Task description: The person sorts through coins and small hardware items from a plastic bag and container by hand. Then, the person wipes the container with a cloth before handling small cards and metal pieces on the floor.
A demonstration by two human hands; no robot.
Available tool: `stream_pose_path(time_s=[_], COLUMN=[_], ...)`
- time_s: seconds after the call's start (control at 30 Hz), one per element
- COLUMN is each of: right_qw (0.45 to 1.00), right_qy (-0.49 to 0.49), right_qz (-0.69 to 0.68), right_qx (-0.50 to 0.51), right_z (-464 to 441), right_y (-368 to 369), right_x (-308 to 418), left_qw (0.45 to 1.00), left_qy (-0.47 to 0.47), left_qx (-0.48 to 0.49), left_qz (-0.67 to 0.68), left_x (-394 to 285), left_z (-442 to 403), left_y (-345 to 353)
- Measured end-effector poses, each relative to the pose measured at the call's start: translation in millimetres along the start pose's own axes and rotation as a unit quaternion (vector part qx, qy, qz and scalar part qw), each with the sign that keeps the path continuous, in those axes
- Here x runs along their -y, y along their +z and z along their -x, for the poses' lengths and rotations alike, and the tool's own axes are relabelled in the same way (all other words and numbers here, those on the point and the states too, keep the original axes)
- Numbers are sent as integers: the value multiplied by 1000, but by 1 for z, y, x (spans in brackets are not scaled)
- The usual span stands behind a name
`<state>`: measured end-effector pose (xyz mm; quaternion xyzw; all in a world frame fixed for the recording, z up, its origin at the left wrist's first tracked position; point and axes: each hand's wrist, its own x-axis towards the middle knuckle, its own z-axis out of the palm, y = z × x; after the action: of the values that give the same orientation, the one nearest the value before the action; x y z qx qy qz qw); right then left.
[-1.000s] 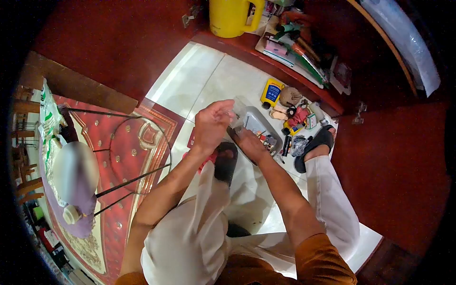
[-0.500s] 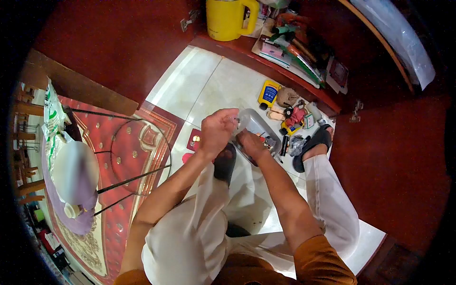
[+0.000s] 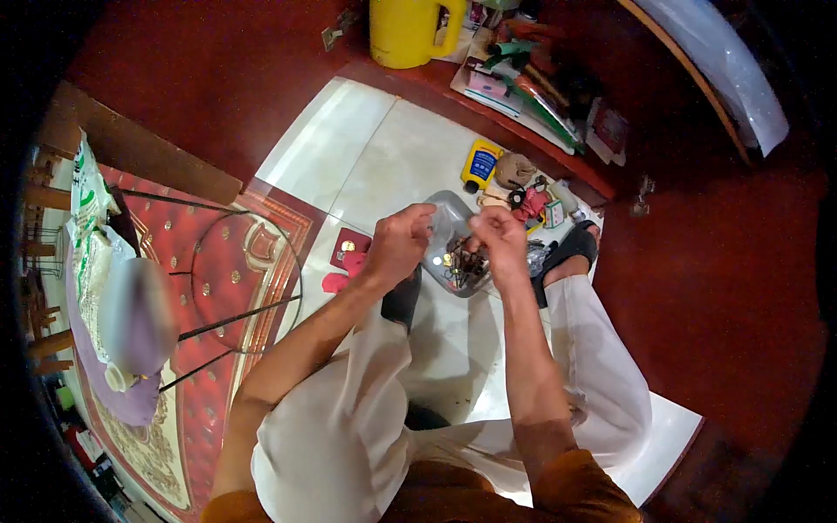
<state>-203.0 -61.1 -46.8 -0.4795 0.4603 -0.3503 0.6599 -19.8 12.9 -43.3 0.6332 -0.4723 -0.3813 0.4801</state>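
White floor [image 3: 366, 157], with the yellow jug [image 3: 405, 33] at 12 o'clock. Grey tub [image 3: 443, 199] is set on it, beneath the hands. Left hand [image 3: 399, 247], at the tub's 9 o'clock, is curled, thin clear plastic [image 3: 449, 224] apparently pinched. Right hand [image 3: 503, 237], at 3 o'clock: fingers bent, grip cannot be told. Small parts [image 3: 466, 261] lie inside; they could be scattered if the rim were knocked by a wrist, or the plastic torn by uneven pulling.
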Motion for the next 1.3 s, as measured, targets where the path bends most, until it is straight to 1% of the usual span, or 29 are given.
stream_pose_path(time_s=[0.03, 0.1, 0.13, 0.17, 0.27, 0.3, 0.33, 0.37, 0.4, 0.43, 0.47, 0.5, 0.53, 0.57, 0.63, 0.67, 0.7, 0.77, 0.83, 0.87, 0.93, 1.03, 1.1, 1.13, 1.17, 1.2, 1.23, 1.27, 1.3], right_qw=[1000, 986, 969, 939, 957, 950, 970, 953, 930, 886, 827, 767, 727, 704, 680, 665, 646, 643, 676, 704, 756, 859, 933, 960, 981, 960, 931, 891, 842], right_qy=[-5, -23, -31, -48, -95, -152, -40, -6, 26, 28, 3, -36, -70, -97, -127, -101, -75, -40, -22, -42, -83, 0, 24, 37, 14, -27, -68, -76, -87], right_qz=[5, 165, 244, 341, 264, 259, 223, 293, 363, 462, 560, 637, 678, 700, 721, 736, 748, 746, 721, 693, 632, 509, 357, 277, 195, 277, 358, 448, 532], right_qx=[25, 14, 10, 4, -75, -87, -90, -72, -49, -9, 38, 72, 80, 72, 32, 81, 130, 169, 150, 150, 148, 47, 27, 18, 20, 10, -1, 12, 23], right_z=[3, 7, 10, 14, 11, 6, 4, 4, 4, 1, -1, -4, -4, -4, 4, 3, 4, -1, -10, -12, -16, -24, -26, -27, -29, -28, -28, -25, -23], right_y=[10, 31, 40, 44, 31, 15, 4, -4, -12, -23, -30, -35, -36, -36, -20, -22, -12, -11, -24, -35, -46, -39, -34, -33, -32, -37, -45, -50, -55], right_x=[6, 7, 9, 13, -3, -4, 2, 6, 12, -5, -30, -63, -91, -116, -131, -132, -101, -90, -104, -103, -87, -66, -52, -49, -54, -68, -86, -98, -109], left_qw=[1000, 1000, 999, 998, 1000, 999, 997, 992, 997, 999, 999, 1000, 999, 996, 996, 995, 999, 998, 1000, 1000, 999, 999, 997, 996, 998, 999, 1000, 998, 999], left_qy=[-5, 5, 18, 30, 15, -29, -72, -113, -68, -22, 23, -7, -38, -68, -80, -85, -47, 28, 8, -2, -11, -30, -54, -71, -57, -44, 3, 50, 33], left_qx=[5, 6, 3, -1, -1, 13, 29, 44, 38, 31, 24, 26, 28, 29, 29, 30, 19, -2, -1, 0, -7, -8, -3, 1, -1, -3, -11, -19, -3], left_qz=[-4, -25, -43, -60, -2, 7, 15, 24, 16, 8, 0, 14, 27, 39, 38, 38, 7, -52, 2, 30, 38, 44, 46, 49, 39, 30, 7, -15, -2], left_x=[-5, -8, -5, -3, -6, -10, -17, -21, -16, -10, -5, -7, -11, -12, -8, -5, -4, -1, -1, 0, 0, -5, -9, -10, -7, -4, 5, 11, 10], left_z=[1, 2, 4, 5, 8, 10, 10, 9, 8, 8, 7, 7, 7, 7, 8, 9, 8, 8, 6, 6, 3, 4, 5, 5, 6, 6, 5, 4, 5], left_y=[0, -2, -2, -3, -3, -5, -8, -9, -8, -7, -5, -4, -3, -3, -5, -6, -8, -11, -11, -10, -10, -11, -12, -13, -12, -12, -10, -8, -8])
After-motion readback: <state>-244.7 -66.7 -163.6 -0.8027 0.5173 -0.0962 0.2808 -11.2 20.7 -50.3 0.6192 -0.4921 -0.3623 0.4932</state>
